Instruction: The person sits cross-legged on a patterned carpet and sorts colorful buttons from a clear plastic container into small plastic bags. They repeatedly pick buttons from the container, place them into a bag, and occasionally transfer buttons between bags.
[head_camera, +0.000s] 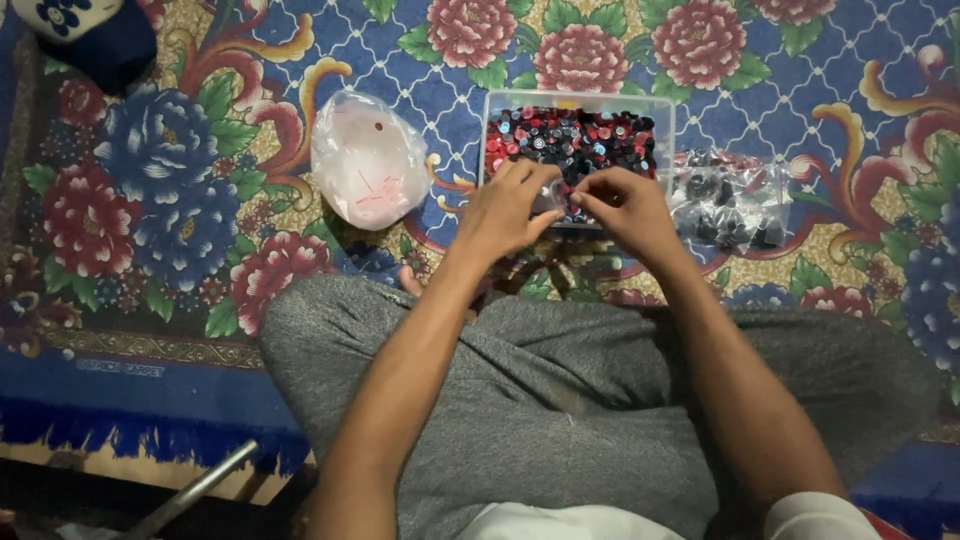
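A flowered carpet (200, 200) covers the floor. On it sits a clear box (578, 100) full of red and black buttons (575, 140), a pale plastic bag (368, 158) to its left and a dark-filled bag (730, 200) to its right. The left hand (505, 208) and right hand (625, 205), fingers pinched narrow, meet over a small clear bag (550, 198) at the box's near edge.

Two plastic bags (368, 157) (730, 198) — one clear tray (578, 98) — two hands (508, 208) (628, 208).

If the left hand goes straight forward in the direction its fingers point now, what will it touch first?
Most likely the clear plastic box full of red and dark small round pieces. The left hand points up and slightly right, over the box's near edge. How high it hovers is unclear, so it may meet the pieces directly.
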